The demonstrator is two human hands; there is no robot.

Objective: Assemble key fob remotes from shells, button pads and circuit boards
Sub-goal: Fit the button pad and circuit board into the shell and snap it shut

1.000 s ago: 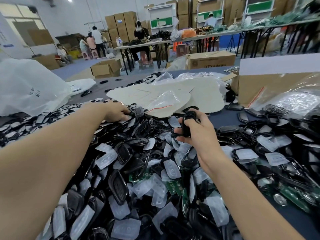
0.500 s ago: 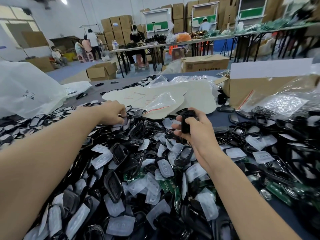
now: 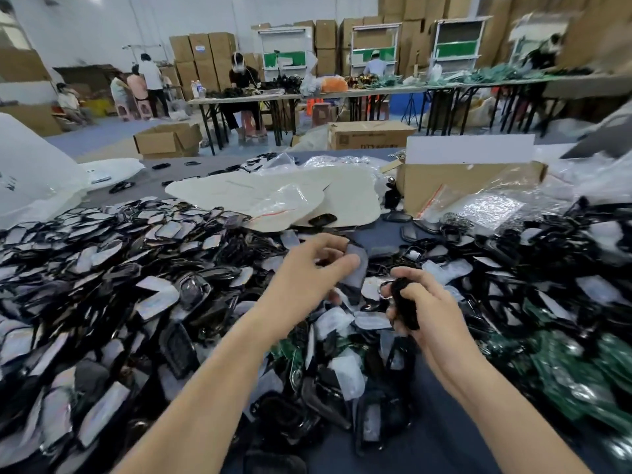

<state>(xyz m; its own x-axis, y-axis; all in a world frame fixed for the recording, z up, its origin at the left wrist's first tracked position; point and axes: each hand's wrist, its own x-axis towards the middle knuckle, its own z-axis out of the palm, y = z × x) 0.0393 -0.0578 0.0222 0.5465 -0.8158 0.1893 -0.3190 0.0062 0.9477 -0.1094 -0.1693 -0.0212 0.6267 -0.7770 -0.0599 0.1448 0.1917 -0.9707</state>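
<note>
Centre frame, the left hand (image 3: 307, 271) pinches a pale, blurred button pad (image 3: 357, 268). Just right of it, the right hand (image 3: 431, 306) grips a black shell (image 3: 405, 304). Heaped parts (image 3: 136, 285) crowd both sides. Bare table (image 3: 444, 425) shows beneath the right forearm.

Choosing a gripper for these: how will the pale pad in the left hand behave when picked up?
Probably bendy: the pale pad in the left hand looks thin. Likely light, since fingers alone pinch it. Flat, so unlikely to roll.
</note>
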